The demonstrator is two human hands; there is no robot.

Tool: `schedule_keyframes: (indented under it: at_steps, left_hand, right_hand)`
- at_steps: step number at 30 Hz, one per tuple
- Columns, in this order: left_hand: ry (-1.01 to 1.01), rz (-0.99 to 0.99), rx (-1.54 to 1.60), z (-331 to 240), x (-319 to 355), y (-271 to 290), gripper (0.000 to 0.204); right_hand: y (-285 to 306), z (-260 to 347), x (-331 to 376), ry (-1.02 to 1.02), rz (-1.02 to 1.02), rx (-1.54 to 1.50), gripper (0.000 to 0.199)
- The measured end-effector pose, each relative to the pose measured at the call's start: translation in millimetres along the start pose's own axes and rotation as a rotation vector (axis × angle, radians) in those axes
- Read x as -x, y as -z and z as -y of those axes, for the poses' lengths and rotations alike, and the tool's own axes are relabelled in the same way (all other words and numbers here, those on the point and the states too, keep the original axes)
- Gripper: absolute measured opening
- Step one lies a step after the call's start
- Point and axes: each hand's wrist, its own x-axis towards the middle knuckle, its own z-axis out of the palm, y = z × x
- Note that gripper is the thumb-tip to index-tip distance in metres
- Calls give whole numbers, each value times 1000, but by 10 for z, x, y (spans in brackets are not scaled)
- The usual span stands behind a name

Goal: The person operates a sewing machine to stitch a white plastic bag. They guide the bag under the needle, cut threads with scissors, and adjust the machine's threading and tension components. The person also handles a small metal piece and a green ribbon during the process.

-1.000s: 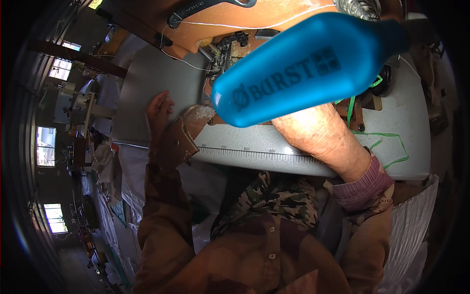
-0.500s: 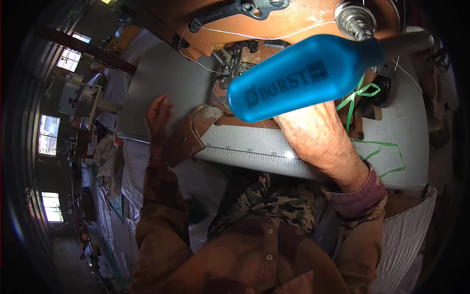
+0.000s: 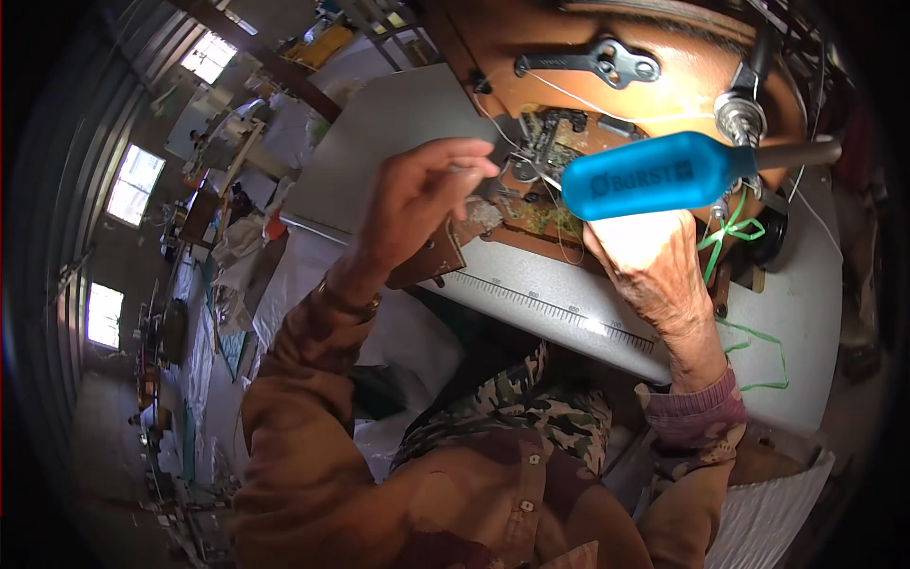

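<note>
Preferably, keep touch light and steady around the sewing machine's exposed mechanism (image 3: pixel 559 128). Hands, two: left hand (image 3: pixel 422 185), loosely curled beside it, grasp impossible to tell; right hand (image 3: pixel 654 270), fingers hidden behind one blue lamp head (image 3: pixel 654 175), hold likewise unclear. Sewing machine (image 3: pixel 687 95), one, on grey tabletop (image 3: pixel 796 322). Tension spring (image 3: pixel 739 119), one. Green bow (image 3: pixel 730 229), one.

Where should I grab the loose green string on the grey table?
Probably pinch the green string at its right-hand bend, coming from the right: that thin loop spreads out flat over the grey table, away from the right hand and brown machine.
</note>
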Motion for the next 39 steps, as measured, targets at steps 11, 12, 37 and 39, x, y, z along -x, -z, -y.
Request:
schedule_keyframes:
  at_steps: [11, 12, 37, 39]
  left_hand:
    - [184, 148, 409, -5, -137, -101, 19]
    - [178, 139, 421, 13, -143, -110, 17]
    - [259, -393, -210, 1488, 66, 879, 16]
    - [357, -397, -164, 1712, 120, 831, 18]
  right_hand:
    - [50, 58, 8, 15, 23, -35, 28]
    - [48, 51, 10, 13, 36, -31, 28]
    - [-153, 42, 248, -112, -35, 117, 48]
    - [-140, 33, 260, -123, -25, 97, 46]
